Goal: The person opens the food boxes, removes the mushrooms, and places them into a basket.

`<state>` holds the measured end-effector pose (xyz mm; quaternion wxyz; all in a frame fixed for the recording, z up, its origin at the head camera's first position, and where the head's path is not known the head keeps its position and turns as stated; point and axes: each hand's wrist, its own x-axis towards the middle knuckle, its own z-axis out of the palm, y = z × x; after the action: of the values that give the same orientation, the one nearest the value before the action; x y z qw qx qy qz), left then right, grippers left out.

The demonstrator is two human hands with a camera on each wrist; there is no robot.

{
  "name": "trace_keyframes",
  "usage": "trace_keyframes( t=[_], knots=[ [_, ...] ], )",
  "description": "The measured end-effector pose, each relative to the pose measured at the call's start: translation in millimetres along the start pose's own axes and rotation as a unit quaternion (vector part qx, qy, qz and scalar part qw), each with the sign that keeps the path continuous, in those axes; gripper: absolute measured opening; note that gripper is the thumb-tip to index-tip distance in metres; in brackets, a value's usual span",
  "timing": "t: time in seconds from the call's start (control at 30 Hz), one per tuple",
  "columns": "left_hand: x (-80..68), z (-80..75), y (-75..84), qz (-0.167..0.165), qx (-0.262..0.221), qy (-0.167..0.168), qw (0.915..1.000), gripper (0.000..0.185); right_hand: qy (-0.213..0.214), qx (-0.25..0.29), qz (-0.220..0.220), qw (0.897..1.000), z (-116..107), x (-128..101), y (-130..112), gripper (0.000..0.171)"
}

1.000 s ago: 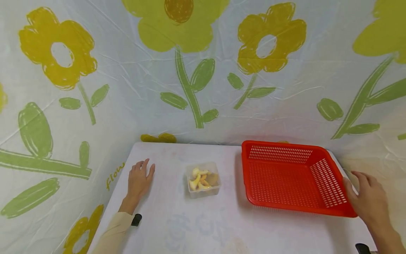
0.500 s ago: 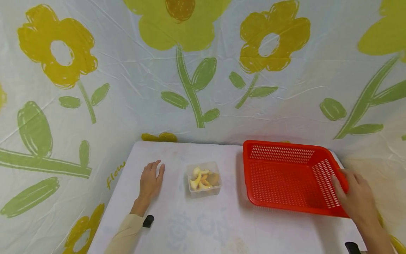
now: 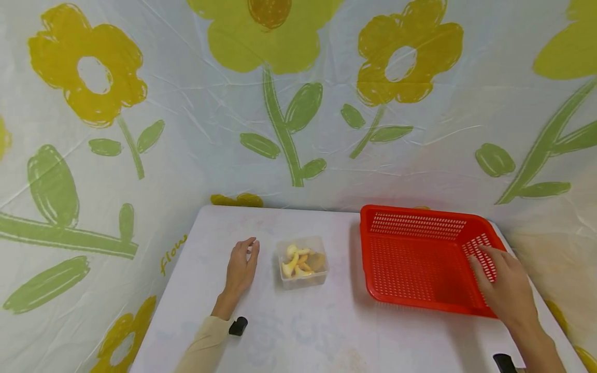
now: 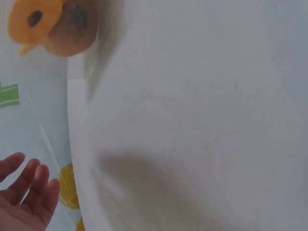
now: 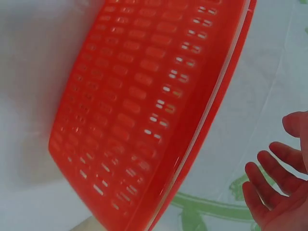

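Observation:
A small clear plastic box (image 3: 303, 282) stands on the white table and holds several curved yellow and orange pieces (image 3: 298, 261), whose kind I cannot tell. In the left wrist view two rounded orange ends with dark spots show through the box wall. My left hand (image 3: 240, 268) is just left of the box, fingers loosely bent, holding nothing. The large red plastic basket (image 3: 420, 303) has slotted sides and sits on the right. My right hand (image 3: 509, 285) hovers over the basket's right side, apart from its rim in the right wrist view, its fingers (image 5: 274, 173) relaxed.
The white table (image 3: 298, 336) bears faint bluish marks near the front. A white cloth backdrop (image 3: 196, 134) with painted yellow flowers hangs close behind the table and on both sides. A dark wrist strap piece (image 3: 238, 326) shows at the left sleeve.
My left hand has moved right, closer to the clear box. My right hand has shifted left, from beyond the basket's right rim to over its right side. Box and basket stay put.

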<state>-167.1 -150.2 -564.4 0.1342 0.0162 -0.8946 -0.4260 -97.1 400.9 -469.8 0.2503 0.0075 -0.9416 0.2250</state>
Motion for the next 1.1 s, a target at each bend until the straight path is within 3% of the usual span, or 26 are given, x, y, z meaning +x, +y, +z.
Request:
trace_keyframes(
  t=[0.23, 0.5, 0.73, 1.1],
  knots=[
    [-0.3, 13.4, 12.7, -0.005, -0.058, 0.0, 0.9983, 0.041, -0.016, 0.005, 0.003, 1.0, 9.3, -2.4, -16.0, 0.044],
    [-1.4, 24.7, 24.9, -0.018, -0.111, -0.001, 0.9936, 0.037, -0.011, 0.029, -0.026, 0.999, 22.5, -4.8, -35.8, 0.044],
    [-2.7, 34.9, 33.3, -0.043, -0.129, -0.004, 0.9907, 0.04, -0.009, 0.048, -0.055, 0.997, 35.3, -5.6, -54.0, 0.043],
    [-6.2, 40.9, 36.5, -0.03, -0.173, -0.017, 0.9843, 0.037, -0.031, 0.072, -0.076, 0.994, 54.1, -7.9, -77.6, 0.041]
  ],
)
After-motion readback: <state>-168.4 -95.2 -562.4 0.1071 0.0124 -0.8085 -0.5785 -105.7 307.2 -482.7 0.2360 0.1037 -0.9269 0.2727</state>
